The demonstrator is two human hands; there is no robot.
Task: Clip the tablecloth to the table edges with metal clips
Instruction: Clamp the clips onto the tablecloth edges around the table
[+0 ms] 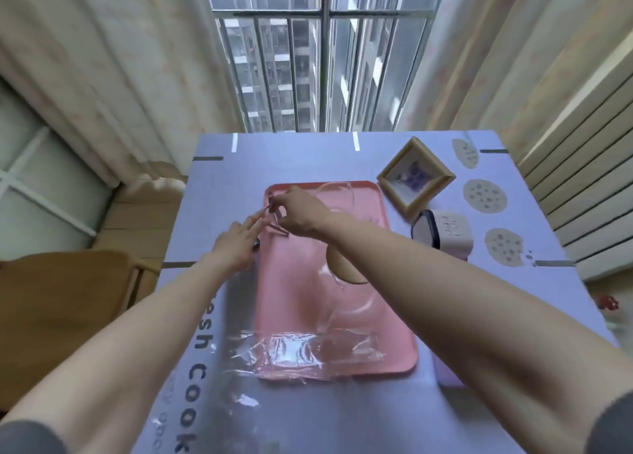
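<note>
1. The pink rectangular plastic tray [301, 282] on the tabletop holds thin metal clips [275, 220] at its far left corner, a tan round disc [346, 268] and crumpled clear plastic film [301, 351] at its near end.
2. The right hand [298, 214] has one clip pinched in its grip. The left hand [236, 244] lies beside it, fingers straight, grip unclosed.
3. The lavender printed tablecloth [342, 419] covers the tabletop and reads "esh cook".

I can't count the clips [279, 229]: thin, blurred, partly under the right hand [303, 214]. Tablecloth [342, 152] lettering cut by the left forearm [137, 333]; its near edge out of frame.
</note>
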